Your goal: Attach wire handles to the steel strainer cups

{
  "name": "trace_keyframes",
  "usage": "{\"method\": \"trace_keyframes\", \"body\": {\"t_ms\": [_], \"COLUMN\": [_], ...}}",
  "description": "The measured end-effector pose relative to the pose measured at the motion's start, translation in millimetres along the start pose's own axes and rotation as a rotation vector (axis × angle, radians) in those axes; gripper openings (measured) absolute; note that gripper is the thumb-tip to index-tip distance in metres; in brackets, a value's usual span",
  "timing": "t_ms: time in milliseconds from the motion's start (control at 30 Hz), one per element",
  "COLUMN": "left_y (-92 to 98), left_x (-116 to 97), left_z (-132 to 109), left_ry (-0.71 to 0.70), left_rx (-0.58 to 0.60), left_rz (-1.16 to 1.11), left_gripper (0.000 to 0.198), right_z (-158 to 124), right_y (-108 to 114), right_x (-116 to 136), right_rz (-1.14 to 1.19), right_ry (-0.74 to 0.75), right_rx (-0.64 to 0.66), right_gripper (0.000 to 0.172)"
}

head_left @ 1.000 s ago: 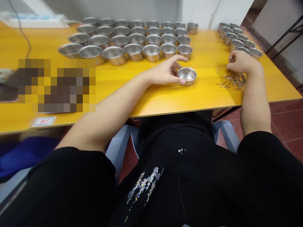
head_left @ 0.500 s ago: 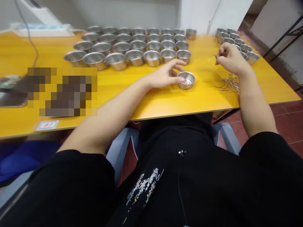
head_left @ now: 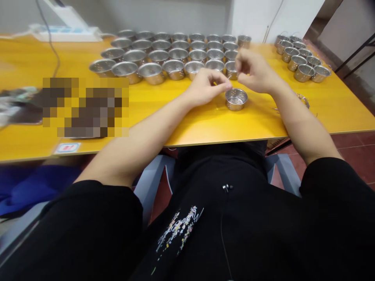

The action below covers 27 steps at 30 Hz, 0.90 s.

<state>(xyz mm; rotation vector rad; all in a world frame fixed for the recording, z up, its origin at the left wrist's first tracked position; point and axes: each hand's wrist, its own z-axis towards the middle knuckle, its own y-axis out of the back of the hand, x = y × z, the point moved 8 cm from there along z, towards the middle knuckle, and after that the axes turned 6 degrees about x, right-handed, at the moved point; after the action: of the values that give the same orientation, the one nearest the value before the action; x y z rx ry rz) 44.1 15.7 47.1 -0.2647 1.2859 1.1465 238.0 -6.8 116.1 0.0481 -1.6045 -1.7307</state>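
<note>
Pale grey wall (head_left: 164,15) stands at the far side, with red floor tiles (head_left: 356,158) at the right, and one yellow table (head_left: 199,130) runs across from left to right. On the near side the person wears one black shirt (head_left: 254,234), and one blue-grey chair (head_left: 150,177) shows at both sides of the body. Far on the table, 29 metal cups (head_left: 174,71) with punched holes stand upright in four rows: three of seven, and eight in the farthest. Another 10 cups (head_left: 304,74) stand in pairs at the far right; wire loops rise over the two farthest. One white power strip (head_left: 64,32) lies far left. Two bare hands meet near the middle: the left hand (head_left: 206,86) is half curled, thumb and fingertips close together at the far left rim of a single cup (head_left: 236,104), upright and nearer than the rows; the right hand (head_left: 256,72) is loosely curled beyond it. One sliver of wire (head_left: 229,78) shows between them; which hand grips it cannot be told. Pale script on the shirt print (head_left: 178,228) and red marks on one blue-bordered card (head_left: 68,148), near left, are unreadable. Bent wires (head_left: 306,102), partly behind the right forearm, cannot be counted.
</note>
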Motion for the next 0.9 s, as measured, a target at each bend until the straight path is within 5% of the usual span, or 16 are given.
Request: {"method": "trace_keyframes", "body": {"t_ms": [167,400,567,733,900], "left_y": [-2.8,-2.0,-0.5,-13.4,-19.0], "left_x": [5.2,6.7,15.9,18.9,15.6], "left_z": [-0.1,0.3,6.0,1.4,-2.5], "left_ry": [0.04,0.038,-0.024,0.01,0.034], "left_rx": [-0.019,-0.003,0.036,0.153,0.213], "left_rz": [0.013,-0.003,0.021,0.118,0.15], "left_gripper": [0.057,0.057,0.104,0.156,0.131], "right_z": [-12.9,-13.4,-17.7,-18.4,-18.3], "right_y": [-5.6,-6.1,-2.3,-7.9,-17.3], "right_x": [-3.8,-10.3,-26.6,-27.7,-30.8], "right_rz": [0.064,0.097,0.227,0.366,0.474], "right_ry": [-0.002,-0.193,-0.351,-0.307,-0.342], "right_rx": [0.015,0.035,-0.044,-0.095,-0.054], "right_gripper": [0.021,0.041,0.056,0.039,0.031]}}
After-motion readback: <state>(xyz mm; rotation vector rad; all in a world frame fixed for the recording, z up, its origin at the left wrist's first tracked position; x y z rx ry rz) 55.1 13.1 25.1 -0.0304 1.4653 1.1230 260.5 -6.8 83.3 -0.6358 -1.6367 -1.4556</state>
